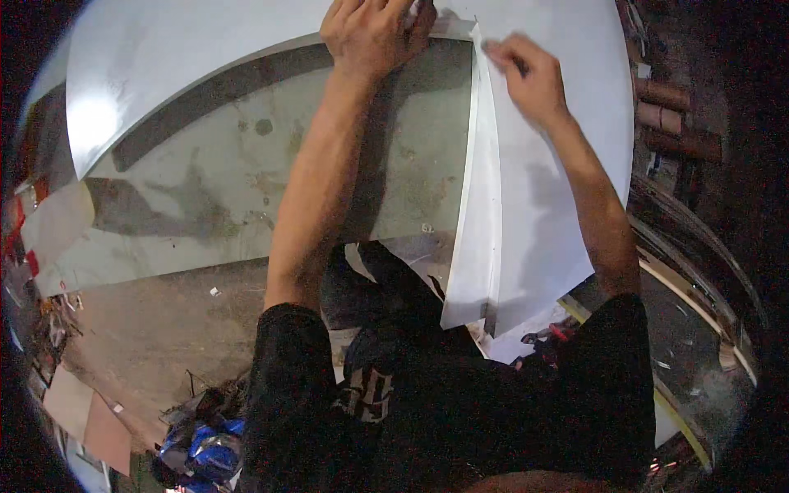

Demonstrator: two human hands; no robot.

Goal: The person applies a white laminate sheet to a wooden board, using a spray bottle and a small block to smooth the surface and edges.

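A large white panel (pixel 542 197) with an arched cut-out stretches across the upper and right part of the view. My left hand (pixel 370 37) rests at the top of the arch, on the panel's edge, with its fingers curled; the top of the picture cuts off part of them. A narrow white strip (pixel 485 156) runs down the straight side of the cut-out, its upper tip standing up a little. Close to that tip is my right hand (pixel 530 78), closed, its fingers pinched together and slightly blurred. Whether the fingertips hold anything is hidden.
Beneath the panel lies a grey-green, stained tabletop (pixel 329 164). A blue and black object (pixel 215 448) sits at the lower left near tan sheet pieces (pixel 86 411). Brown rolls or blocks (pixel 670 119) and long curved strips (pixel 690 230) are at the right.
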